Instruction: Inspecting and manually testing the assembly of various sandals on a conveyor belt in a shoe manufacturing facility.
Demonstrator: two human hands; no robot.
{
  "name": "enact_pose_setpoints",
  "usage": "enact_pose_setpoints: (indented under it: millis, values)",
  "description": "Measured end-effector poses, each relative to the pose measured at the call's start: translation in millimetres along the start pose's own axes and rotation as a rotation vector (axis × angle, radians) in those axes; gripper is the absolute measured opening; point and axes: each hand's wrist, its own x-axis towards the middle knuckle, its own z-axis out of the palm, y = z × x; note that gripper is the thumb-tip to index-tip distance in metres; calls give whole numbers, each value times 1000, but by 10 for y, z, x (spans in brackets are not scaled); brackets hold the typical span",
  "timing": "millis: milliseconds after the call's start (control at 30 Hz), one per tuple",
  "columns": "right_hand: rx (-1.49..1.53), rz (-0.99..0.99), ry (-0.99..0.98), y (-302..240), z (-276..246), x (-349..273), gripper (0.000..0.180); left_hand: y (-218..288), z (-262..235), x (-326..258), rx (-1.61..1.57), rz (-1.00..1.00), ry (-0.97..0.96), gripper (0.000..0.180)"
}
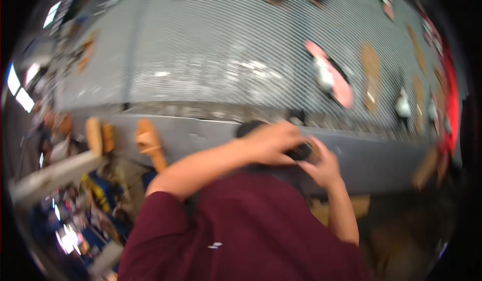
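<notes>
Both my hands are on a dark shoe (300, 152), held close to my body above the grey edge of the line; motion blurs it, and my fingers hide much of its shape. Lying across its top, my left hand (275, 141) is closed over it with bent fingers. From the right side my right hand (323, 164) grips the near end, thumb and fingers around a brownish part. A black rounded part (249, 128) shows beyond my left wrist; I cannot tell whether it belongs to the same shoe.
Beyond the grey ledge (198, 133) runs a ribbed conveyor (201, 40). On it lie a pink sole with a white piece (343, 91), tan soles (371, 70) and several dark shoes farther off. Tan sandals (145, 138) rest on the ledge at left, near a pale beam (55, 175).
</notes>
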Motion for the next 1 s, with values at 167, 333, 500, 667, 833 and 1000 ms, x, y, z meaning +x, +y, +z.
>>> enact_pose_setpoints:
  millis: [167,333,500,667,833,1000]
  values:
    - [51,-117,13,44,-190,-87,72,145,68,119,119,89,155,63]
    - [31,-119,20,77,-105,-117,72,46,120,71,122,95,122,68]
    - [-6,-121,14,7,-129,-101,70,32,132,64,107,118,150,68]
    - [-28,-127,-7,-43,-165,-102,70,44,138,97,74,134,144,67]
    - [-77,-128,-3,-69,-194,-115,71,21,167,118,69,172,154,69]
    - [-86,-292,211,-118,-84,-127,54,13,279,133,126,219,198,72]
